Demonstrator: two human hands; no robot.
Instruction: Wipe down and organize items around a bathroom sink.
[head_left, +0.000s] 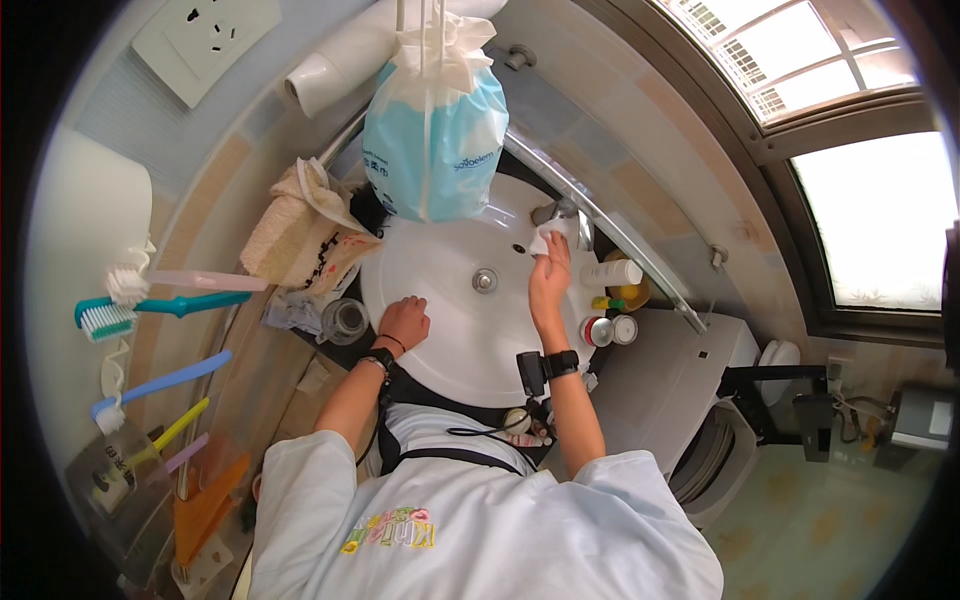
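A white washbasin (457, 352) with a metal drain (484, 281) lies before me. My right hand (550, 281) presses a white cloth or tissue (551, 236) against the chrome faucet (553, 212) at the basin's right side. On the basin's left part rests my left hand (406, 322), its fingers curled; whether anything is under them is hidden. A glass mug (345, 321) stands just left of that hand. Above the basin's far part hangs a blue and white drawstring bag of soft towels (435, 142).
A towel (289, 232) hangs at the left, near toothbrushes (180, 304) on the wall. A white bottle (611, 273) and small round jars (598, 331) line the right rim. A metal rail (600, 225) runs behind the faucet. A washing machine (645, 390) stands at the right.
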